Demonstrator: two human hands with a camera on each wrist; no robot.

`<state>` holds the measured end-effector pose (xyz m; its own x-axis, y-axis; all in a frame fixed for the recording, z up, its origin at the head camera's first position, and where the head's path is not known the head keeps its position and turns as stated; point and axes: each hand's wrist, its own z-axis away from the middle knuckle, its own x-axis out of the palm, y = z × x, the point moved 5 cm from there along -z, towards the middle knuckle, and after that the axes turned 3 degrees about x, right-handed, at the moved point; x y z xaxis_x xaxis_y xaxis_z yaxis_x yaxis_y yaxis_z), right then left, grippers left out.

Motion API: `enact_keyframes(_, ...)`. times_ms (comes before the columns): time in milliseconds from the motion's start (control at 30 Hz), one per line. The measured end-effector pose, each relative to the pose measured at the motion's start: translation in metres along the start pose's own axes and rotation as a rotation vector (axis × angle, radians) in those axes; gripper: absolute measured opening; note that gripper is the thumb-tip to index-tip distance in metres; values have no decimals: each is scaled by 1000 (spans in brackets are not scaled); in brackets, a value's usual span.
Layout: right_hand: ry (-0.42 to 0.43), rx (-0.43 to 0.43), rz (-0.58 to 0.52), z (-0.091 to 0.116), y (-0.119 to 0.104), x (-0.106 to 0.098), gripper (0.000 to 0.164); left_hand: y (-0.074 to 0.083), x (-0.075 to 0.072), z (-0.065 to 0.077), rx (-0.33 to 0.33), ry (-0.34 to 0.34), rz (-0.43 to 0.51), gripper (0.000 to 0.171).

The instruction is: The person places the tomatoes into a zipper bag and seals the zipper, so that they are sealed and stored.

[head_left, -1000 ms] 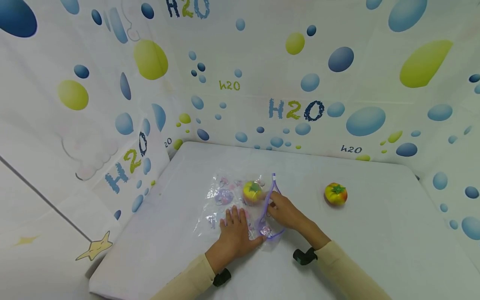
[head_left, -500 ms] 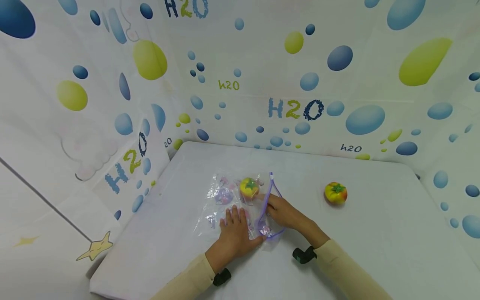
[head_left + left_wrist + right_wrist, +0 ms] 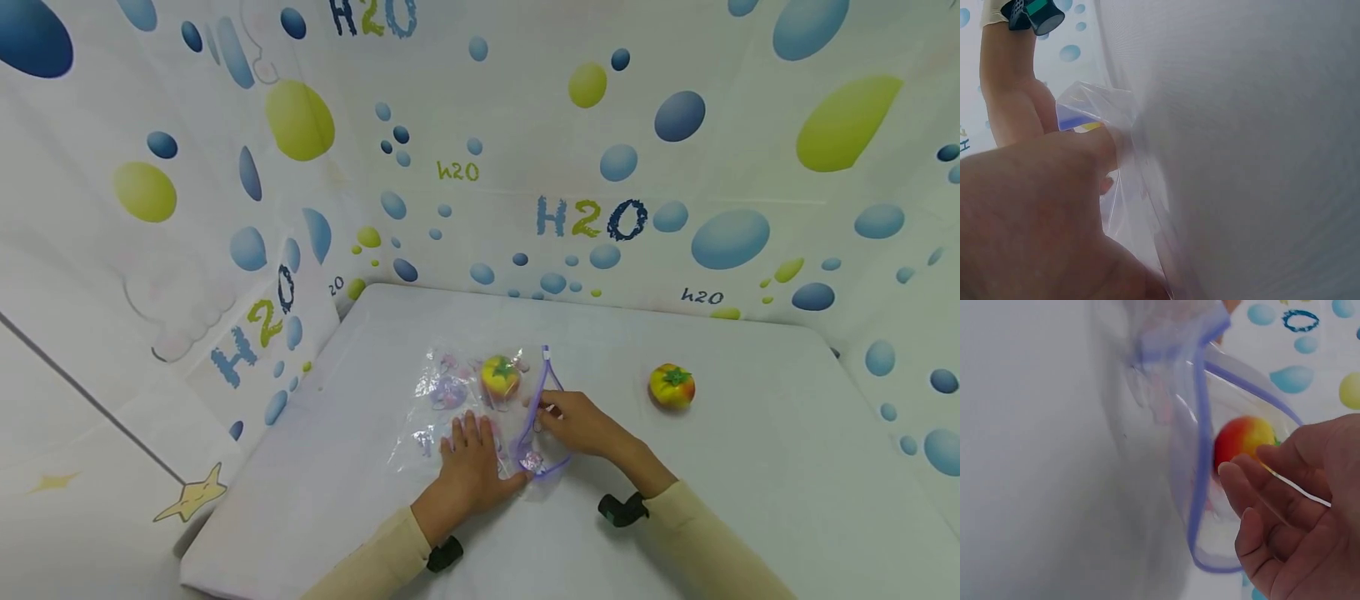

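Note:
A clear zip bag (image 3: 408, 429) with a purple zip edge and printed pictures lies on the table, its mouth spread toward the right. Inside sits a yellow-and-red toy fruit (image 3: 500, 377) with a green leafy cap, like a persimmon or tomato. My left hand (image 3: 472, 475) rests flat on the near part of the bag, fingers spread, thumb by the purple edge. At the bag's mouth is my right hand (image 3: 573, 421), its fingers loosely bent with nothing between them. In the right wrist view the toy fruit (image 3: 1238, 444) shows just beyond those fingertips (image 3: 1225, 467).
A second, similar toy fruit (image 3: 672, 387) stands on the white-covered table (image 3: 750, 483) to the right of the bag. Behind and at the left rise white sheets (image 3: 510, 167) printed with blue and green dots.
The right hand pushed the toy fruit a little left, deeper into the bag, then drew back right toward the mouth, leaving the fruit inside. The left hand has stayed put.

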<state>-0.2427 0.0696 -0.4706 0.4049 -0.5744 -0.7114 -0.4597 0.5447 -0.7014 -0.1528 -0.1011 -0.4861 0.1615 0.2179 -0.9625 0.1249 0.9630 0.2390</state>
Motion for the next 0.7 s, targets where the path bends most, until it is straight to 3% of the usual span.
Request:
enact_keyframes(167,20,14,33,9,6,-22,23,0,0,-2,-5,1,-6,114)
enact_keyframes(700,166,211,142,48,52,-115,59,-1,5,-4,-9,-13,8,116)
